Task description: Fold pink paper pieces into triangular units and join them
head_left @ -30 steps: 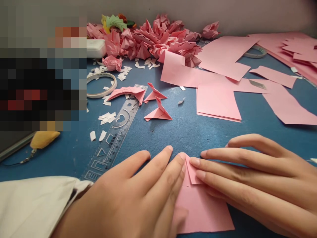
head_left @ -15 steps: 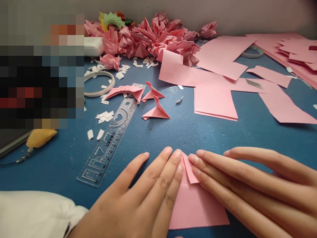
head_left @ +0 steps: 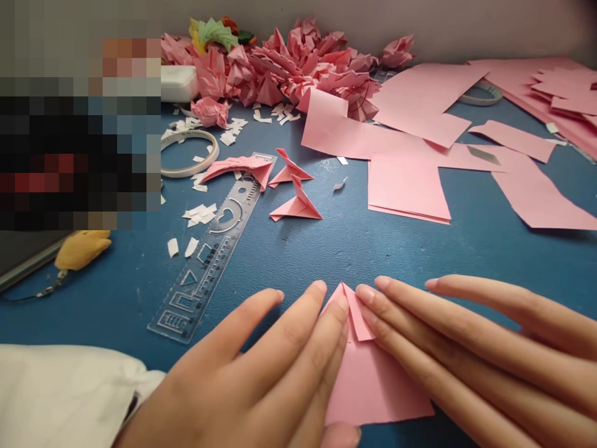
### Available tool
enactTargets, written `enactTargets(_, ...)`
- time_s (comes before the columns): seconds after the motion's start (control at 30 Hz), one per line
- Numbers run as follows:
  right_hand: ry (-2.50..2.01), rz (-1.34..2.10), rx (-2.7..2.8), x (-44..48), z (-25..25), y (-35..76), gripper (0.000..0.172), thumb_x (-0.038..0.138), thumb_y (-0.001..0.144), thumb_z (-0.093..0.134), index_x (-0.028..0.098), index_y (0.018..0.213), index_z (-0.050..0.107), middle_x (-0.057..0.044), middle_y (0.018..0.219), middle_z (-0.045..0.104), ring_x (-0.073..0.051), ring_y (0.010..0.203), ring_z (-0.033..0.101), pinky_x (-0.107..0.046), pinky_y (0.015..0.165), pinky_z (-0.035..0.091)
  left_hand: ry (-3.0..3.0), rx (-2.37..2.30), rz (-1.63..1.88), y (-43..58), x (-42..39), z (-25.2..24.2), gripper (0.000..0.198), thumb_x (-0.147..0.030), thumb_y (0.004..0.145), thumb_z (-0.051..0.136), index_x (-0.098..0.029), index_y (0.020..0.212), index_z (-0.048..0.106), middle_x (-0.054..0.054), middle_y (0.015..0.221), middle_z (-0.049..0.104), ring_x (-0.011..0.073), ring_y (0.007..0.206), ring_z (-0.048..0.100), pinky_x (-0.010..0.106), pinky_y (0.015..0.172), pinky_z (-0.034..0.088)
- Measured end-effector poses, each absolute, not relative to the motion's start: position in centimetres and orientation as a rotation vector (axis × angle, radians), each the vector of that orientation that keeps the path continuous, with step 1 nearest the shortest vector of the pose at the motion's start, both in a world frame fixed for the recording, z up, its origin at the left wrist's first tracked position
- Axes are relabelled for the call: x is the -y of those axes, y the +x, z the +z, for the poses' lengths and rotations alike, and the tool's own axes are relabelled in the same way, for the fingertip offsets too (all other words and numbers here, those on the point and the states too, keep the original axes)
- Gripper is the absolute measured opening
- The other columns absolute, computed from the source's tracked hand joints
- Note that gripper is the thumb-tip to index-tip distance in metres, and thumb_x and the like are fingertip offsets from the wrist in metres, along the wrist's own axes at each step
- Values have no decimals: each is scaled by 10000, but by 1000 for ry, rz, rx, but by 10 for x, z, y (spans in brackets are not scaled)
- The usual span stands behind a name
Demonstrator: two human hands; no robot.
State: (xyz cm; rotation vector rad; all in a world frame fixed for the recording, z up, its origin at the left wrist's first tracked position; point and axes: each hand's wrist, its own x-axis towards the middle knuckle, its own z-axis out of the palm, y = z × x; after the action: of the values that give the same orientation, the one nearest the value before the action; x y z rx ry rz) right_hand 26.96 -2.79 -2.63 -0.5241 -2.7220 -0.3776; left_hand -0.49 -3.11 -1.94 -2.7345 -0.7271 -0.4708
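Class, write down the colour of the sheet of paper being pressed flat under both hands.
The paper is plain pink; the head view shows it.

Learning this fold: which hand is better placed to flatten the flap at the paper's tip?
Probably right: the right hand has fingertips at the flap; the left hand pins the pink paper.

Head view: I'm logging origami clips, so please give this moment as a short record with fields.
surface: blue table
left hand: flat, fingertips pressing the pink paper
right hand: flat, fingers on the paper's folded corner
paper state: top corners folded in to a point
nearby: clear ruler, tape ring, folded pink pieces, pink sheets
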Motion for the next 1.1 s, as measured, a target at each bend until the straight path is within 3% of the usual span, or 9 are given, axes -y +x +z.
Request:
enactTargets(0.1, -511, -273, 2727, 23, -27, 268, 423, 134, 991, 414, 79, 1345, 639, -172, 1469, 616, -337, 1420, 517, -508, 1227, 358, -2696, 738, -469, -7, 34, -23, 460, -341, 1143, 307, -216, 1269, 731, -1, 1368, 721, 246, 1339, 564, 406, 1011, 472)
enactTargets(0.33, -557, -116, 2685, 19, -26, 270, 451, 61, 1024, 338, 62, 1385, 608, -113, 1482, 629, -272, 1413, 526, -466, 1245, 322, -2670, 772, -504, -6, 38, -26, 497, -287, 1139, 262, -208, 1282, 732, 7, 1387, 708, 247, 1307, 575, 424, 979, 456)
enactTargets(0.5, -570, 60, 2627, 10, -27, 270, 400, 59, 1020, 430, 39, 1382, 598, -152, 1368, 704, -237, 1426, 531, -409, 1192, 392, -2740, 893, -533, -4, 37, -20, 426, -227, 1129, 337, -143, 1244, 739, 43, 1379, 718, 229, 1276, 591, 409, 965, 449)
enactTargets(0.7, -570, 58, 2658, 4, -24, 269, 410, 49, 1037, 350, 39, 1362, 600, -162, 1364, 704, -214, 1458, 480, -402, 1228, 304, -2763, 936, -538, -2, 36, -19, 394, -248, 1130, 366, -140, 1264, 720, 42, 1388, 717, 219, 1301, 577, 397, 966, 440)
enactTargets(0.9, -600, 141, 2605, 5, -27, 270, 373, 20, 1030, 409, 33, 1355, 591, -170, 1327, 722, -188, 1405, 529, -385, 1157, 394, -2758, 922, -550, -3, 37, -18, 392, -237, 1118, 371, -138, 1275, 717, 43, 1390, 716, 228, 1305, 578, 398, 975, 440)
enactTargets(1.1, -579, 87, 2614, 6, -28, 270, 396, 42, 1056, 329, 44, 1352, 592, -161, 1333, 720, -164, 1407, 534, -341, 1200, 357, -2770, 939, -549, -2, 35, -20, 408, -249, 1125, 356, -121, 1290, 706, 54, 1415, 698, 223, 1349, 550, 400, 986, 440)
